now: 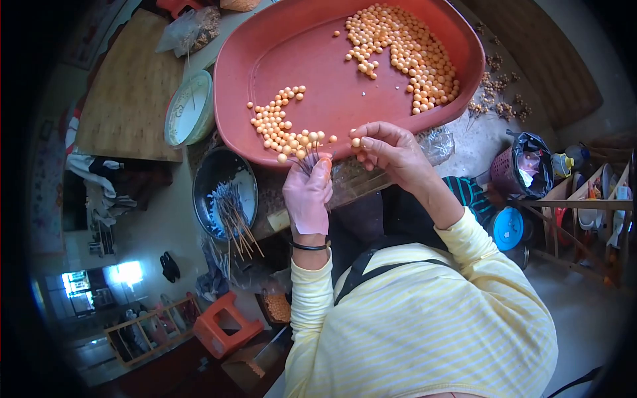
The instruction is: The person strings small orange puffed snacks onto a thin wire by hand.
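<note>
My left hand [308,198], in a pinkish glove, is closed around several thin dark stems tipped with orange balls, at the near rim of a large red tub [292,60]. To its right, my right hand [393,154] pinches a single orange ball [355,142] between thumb and finger. Loose orange balls [269,123] lie in the tub's near left part, and a larger heap [424,66] fills its right side. A dark bowl [202,192] at the left holds a bundle of thin sticks [233,215] with whitish-blue ends.
A green-rimmed bowl [206,109] stands left of the tub, near a wooden board [129,93]. Stemmed beads [497,89] lie on the table at the right. A lined purple basket [505,174], a blue-lidded container [508,228] and a red stool [222,325] stand lower down.
</note>
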Demonstrator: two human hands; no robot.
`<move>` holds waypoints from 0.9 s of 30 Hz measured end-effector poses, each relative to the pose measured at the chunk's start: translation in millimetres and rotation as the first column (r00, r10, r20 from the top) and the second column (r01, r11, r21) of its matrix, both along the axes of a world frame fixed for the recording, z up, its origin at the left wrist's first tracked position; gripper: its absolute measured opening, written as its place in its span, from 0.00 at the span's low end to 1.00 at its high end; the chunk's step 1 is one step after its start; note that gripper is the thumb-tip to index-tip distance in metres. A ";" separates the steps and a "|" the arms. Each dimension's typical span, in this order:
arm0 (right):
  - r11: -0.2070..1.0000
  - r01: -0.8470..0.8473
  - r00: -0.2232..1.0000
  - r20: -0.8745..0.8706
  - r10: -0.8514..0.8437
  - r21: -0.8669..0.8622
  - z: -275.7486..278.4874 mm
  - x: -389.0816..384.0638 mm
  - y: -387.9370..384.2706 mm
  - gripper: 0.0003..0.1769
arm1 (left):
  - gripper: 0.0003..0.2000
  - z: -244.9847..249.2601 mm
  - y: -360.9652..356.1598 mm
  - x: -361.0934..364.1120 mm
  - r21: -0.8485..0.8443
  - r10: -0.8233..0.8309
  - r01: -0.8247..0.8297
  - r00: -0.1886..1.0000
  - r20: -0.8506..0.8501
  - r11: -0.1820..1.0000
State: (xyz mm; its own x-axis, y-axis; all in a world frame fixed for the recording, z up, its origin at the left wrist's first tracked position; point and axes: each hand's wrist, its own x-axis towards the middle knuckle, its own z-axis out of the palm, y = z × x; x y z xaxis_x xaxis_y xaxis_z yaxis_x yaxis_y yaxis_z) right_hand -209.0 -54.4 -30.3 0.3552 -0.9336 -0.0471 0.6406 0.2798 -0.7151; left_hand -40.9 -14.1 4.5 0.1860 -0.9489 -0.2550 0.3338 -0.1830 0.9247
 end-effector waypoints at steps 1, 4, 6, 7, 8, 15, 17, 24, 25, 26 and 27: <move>1.000 0.002 1.000 0.002 -0.002 0.003 -1.4 0.0 0.8 0.09 | 0.06 0.5 0.5 -2.5 0.003 -0.002 0.002 1.000 0.002 1.000; 0.996 -0.031 0.991 0.132 0.019 0.083 -3.6 -0.3 3.8 0.09 | 0.05 1.4 2.7 -11.4 -0.004 0.028 -0.028 0.995 0.092 1.000; 0.993 -0.044 0.984 0.178 0.024 0.107 -5.0 -0.5 4.2 0.09 | 0.05 1.1 2.8 -12.4 -0.009 0.038 -0.037 0.992 0.124 0.999; 0.992 -0.053 0.981 0.193 0.030 0.114 -5.4 -0.8 4.9 0.09 | 0.05 1.2 3.0 -12.2 -0.005 0.031 -0.030 0.991 0.132 1.000; 0.991 -0.064 0.978 0.207 0.037 0.122 -5.5 -1.5 5.5 0.10 | 0.04 1.6 3.4 -12.2 -0.002 0.025 -0.025 0.990 0.139 1.000; 0.993 -0.071 0.969 0.243 0.046 0.097 -8.7 -0.6 8.1 0.12 | 0.05 -1.4 1.5 -14.8 -0.022 0.023 -0.018 0.969 0.248 1.000; 0.993 -0.069 0.974 0.220 0.047 0.094 -9.3 -0.3 6.9 0.12 | 0.05 -0.5 0.7 -15.6 -0.017 0.023 -0.020 0.968 0.250 1.000; 0.987 -0.103 0.979 0.186 0.079 0.124 -10.1 -4.1 11.3 0.12 | 0.04 3.2 1.4 -19.7 -0.023 0.027 -0.022 0.960 0.279 0.999; 0.983 -0.121 0.976 0.198 0.092 0.136 -10.1 -4.7 11.7 0.12 | 0.04 3.2 1.5 -20.1 -0.031 0.033 -0.025 0.957 0.287 0.999; 0.983 -0.121 0.976 0.196 0.092 0.137 -10.0 -5.1 12.0 0.12 | 0.04 3.3 1.9 -20.6 -0.030 0.033 -0.025 0.958 0.286 0.999; 0.984 -0.122 0.974 0.206 0.093 0.129 -10.0 -5.0 12.0 0.12 | 0.04 3.2 2.3 -20.6 -0.034 0.028 -0.019 0.958 0.285 0.999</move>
State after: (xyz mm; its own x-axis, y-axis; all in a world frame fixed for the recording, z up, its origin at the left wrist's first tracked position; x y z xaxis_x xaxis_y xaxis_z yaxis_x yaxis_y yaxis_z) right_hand -214.0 -42.4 -40.3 0.4686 -0.8786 -0.0926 0.7266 0.4429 -0.5253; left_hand -61.6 -11.8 7.7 0.2692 -0.9498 -0.1593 0.0593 -0.1487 0.9871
